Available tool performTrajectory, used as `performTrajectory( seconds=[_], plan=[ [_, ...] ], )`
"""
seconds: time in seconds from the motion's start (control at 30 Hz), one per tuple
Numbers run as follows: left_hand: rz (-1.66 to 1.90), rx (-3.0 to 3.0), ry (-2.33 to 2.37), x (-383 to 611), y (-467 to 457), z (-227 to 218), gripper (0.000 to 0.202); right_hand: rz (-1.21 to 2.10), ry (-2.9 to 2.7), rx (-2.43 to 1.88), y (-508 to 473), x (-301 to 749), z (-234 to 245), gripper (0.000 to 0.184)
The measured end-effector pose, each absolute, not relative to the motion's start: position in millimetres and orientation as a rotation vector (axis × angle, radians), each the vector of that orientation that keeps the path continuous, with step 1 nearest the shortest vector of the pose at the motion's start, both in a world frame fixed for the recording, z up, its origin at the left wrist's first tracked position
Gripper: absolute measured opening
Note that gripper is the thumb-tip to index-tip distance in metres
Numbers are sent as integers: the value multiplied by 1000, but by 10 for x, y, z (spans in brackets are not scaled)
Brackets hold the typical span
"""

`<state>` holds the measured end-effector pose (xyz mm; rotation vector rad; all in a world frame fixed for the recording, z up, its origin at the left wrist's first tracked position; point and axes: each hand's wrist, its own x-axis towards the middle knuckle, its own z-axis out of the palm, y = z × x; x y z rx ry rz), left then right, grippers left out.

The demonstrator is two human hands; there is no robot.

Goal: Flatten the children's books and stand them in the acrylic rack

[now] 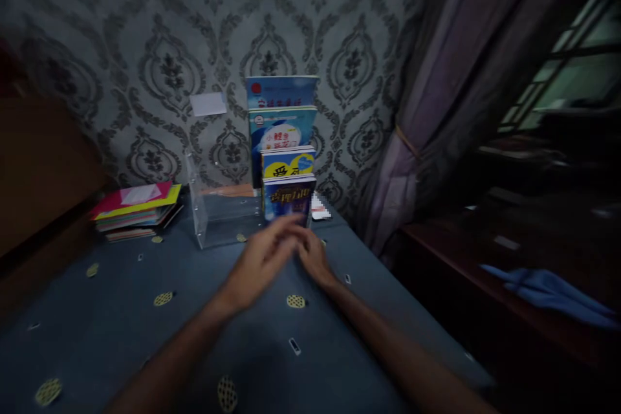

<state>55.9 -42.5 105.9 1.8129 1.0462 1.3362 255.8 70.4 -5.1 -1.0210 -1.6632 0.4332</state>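
Observation:
My left hand reaches in front of the dark blue book, its fingers stretched out and slightly blurred. Close beside it, my right hand bends inward at the book's lower right, with its fingertips partly hidden behind the left fingers. Whether either hand touches the book cannot be made out. Behind that book stand a yellow-and-blue book, a light blue book and a taller blue book, stepped upward. They stand upright at the right end of a clear plastic stand.
A stack of books and papers lies left of the stand on the blue patterned tablecloth. Patterned wallpaper rises behind. A tied curtain hangs at the right, near a dark red surface with blue cloth. A brown box borders the left.

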Motion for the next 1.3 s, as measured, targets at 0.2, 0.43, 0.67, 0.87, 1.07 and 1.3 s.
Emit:
performTrajectory(
  seconds=[0.2, 0.43, 0.67, 0.87, 1.07, 1.3],
  plan=[
    [1350, 1786, 1438, 633, 547, 615, 64, 418, -1333, -1133, 1221, 2828, -123, 51],
    [1358, 1926, 1468, 718, 790, 245, 66, 544, -1299, -1079, 1471, 2683, -277, 66],
    [1348, 1975, 1481, 807, 824, 344, 66, 578, -1300, -1081, 1430, 2704, -294, 69],
    [1349, 1987, 1483, 811, 804, 305, 66, 589, -1301, -1071, 1414, 2701, -289, 70],
    [1369, 1948, 1465, 792, 832, 297, 75, 593, -1323, -1030, 1362, 2697, -246, 74],
    [1401, 1919, 1472, 797, 873, 328, 72, 559, -1323, -956, 1428, 2652, -38, 80]
  ],
)
